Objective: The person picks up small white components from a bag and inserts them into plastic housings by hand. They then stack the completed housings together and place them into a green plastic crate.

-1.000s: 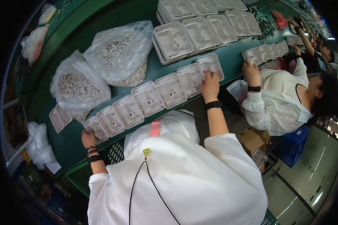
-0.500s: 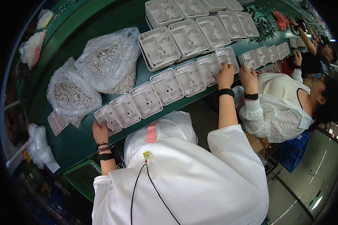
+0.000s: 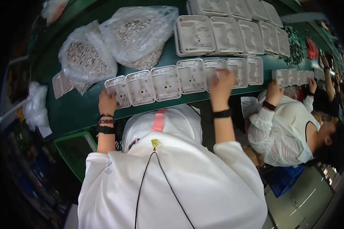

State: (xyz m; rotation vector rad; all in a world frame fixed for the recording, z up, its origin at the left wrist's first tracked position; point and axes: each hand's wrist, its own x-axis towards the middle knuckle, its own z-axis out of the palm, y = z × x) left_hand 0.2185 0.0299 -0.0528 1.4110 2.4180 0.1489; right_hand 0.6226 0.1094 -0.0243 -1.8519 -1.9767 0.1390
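A row of shallow white plastic housings (image 3: 166, 84), open side up, runs along the near edge of the green workbench. At its left end my left hand (image 3: 107, 103) grips the near left corner of the end housing (image 3: 119, 91). My right hand (image 3: 222, 86) is over the row right of its middle, above a partly covered housing (image 3: 211, 65). Motion smears its fingers, and whether they hold anything is hidden. Holes and moulded ribs show inside the housings.
Two clear plastic bags (image 3: 84, 57) of small pale parts lie behind the row. Stacked housings (image 3: 195, 34) stand at the back right, beside a heap of dark green pieces (image 3: 294, 42). A co-worker (image 3: 283, 126) sits close on my right. A green crate (image 3: 74, 150) stands below the bench.
My right hand has come back left from near the row's right end to above the row. My left hand stays at the end housing. The whole view has turned and shifted.
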